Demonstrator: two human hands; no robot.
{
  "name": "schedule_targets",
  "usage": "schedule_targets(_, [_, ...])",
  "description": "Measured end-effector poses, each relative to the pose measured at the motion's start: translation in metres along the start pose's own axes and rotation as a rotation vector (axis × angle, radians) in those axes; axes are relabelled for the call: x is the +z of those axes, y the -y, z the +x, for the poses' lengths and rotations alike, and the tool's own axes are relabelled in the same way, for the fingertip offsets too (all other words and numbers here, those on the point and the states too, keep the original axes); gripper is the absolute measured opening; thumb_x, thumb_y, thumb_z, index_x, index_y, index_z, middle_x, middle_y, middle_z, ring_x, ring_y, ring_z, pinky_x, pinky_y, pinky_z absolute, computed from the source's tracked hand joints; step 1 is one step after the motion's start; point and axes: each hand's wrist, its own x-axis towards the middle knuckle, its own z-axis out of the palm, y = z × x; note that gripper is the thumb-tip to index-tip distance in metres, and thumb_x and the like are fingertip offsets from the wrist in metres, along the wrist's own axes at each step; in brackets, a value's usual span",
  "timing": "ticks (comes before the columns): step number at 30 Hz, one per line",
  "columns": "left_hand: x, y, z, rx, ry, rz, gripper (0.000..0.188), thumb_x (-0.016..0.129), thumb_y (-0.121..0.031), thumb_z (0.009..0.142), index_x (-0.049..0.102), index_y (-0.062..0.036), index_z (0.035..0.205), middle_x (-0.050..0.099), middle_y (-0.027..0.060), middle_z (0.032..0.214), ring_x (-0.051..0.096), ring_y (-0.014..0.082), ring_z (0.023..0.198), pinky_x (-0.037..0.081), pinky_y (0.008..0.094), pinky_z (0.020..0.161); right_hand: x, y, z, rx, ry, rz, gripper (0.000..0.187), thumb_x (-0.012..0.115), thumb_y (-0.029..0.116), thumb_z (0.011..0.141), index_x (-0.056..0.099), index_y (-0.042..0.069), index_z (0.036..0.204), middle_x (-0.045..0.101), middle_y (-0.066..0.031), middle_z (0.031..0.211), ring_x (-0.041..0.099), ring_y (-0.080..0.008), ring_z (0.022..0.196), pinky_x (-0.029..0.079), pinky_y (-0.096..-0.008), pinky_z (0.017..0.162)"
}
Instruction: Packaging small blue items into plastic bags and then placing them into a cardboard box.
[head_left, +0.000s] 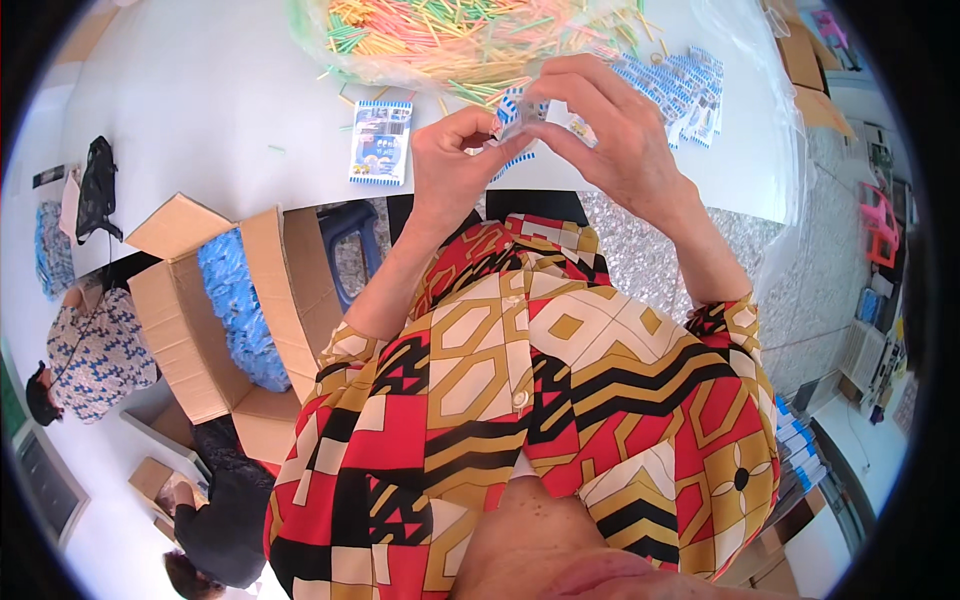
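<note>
Between my two hands, over the table's near edge, is a small blue-and-white plastic packet (511,118). My left hand (452,158) pinches one side of it between thumb and bent fingers. On the other side, the thumb and fingers of my right hand (615,135) close on its upper part. Both hands partly cover the packet, so its inside is hard to make out. A flat packet (380,143) of the same look lies left of my left hand. Beyond my right hand is a spread stack of such packets (690,90).
A clear plastic bag (440,60) of thin coloured sticks lies open on the white table (240,90), some sticks loose. Lower left stands an open cardboard box (180,315) of blue packets, beside a blue stool (350,250). Two people (105,335) are at the left.
</note>
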Motion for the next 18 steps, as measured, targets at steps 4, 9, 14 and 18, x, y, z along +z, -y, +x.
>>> schedule_targets(4, [-0.002,0.007,0.0,0.017,-0.031,-0.051,0.012,0.075,-0.007,0.073,0.065,-0.002,0.076,0.061,-0.0023,0.066,0.051,0.0025,0.06,0.041,0.0187,0.053,-0.003,0.001,0.004,0.061,0.066,0.051,0.03,0.071,0.004,0.071,0.061,0.007,0.099,0.059,-0.0081,0.102,0.061,-0.0238,0.084,0.051,-0.0296,0.067])
schedule_targets(9, [0.0,0.007,0.002,0.086,-0.049,-0.043,0.012,0.075,-0.005,0.072,0.064,-0.0022,0.076,0.062,-0.0004,0.066,0.054,0.0041,0.06,0.044,0.0195,0.055,0.001,0.004,0.008,0.038,0.024,0.04,0.028,0.07,0.0,0.069,0.061,0.006,0.095,0.059,-0.0089,0.1,0.059,-0.0253,0.088,0.049,-0.0315,0.071])
schedule_targets(14, [-0.003,0.005,0.0,0.101,-0.064,0.133,0.009,0.069,-0.006,0.076,0.064,0.0004,0.076,0.061,0.0045,0.065,0.056,0.0095,0.06,0.046,0.0243,0.058,-0.003,0.006,0.011,-0.063,0.112,0.084,0.022,0.071,0.002,0.067,0.063,0.005,0.086,0.057,-0.0089,0.098,0.057,-0.0276,0.091,0.048,-0.0349,0.075])
schedule_targets(18, [-0.005,-0.002,-0.004,0.104,0.002,0.129,0.006,0.068,-0.005,0.077,0.065,0.0003,0.079,0.06,0.0041,0.067,0.052,0.0088,0.06,0.042,0.0235,0.056,-0.008,0.003,0.012,-0.133,0.073,0.016,0.02,0.07,0.002,0.069,0.065,0.005,0.087,0.057,-0.0084,0.098,0.056,-0.0273,0.09,0.048,-0.0349,0.074])
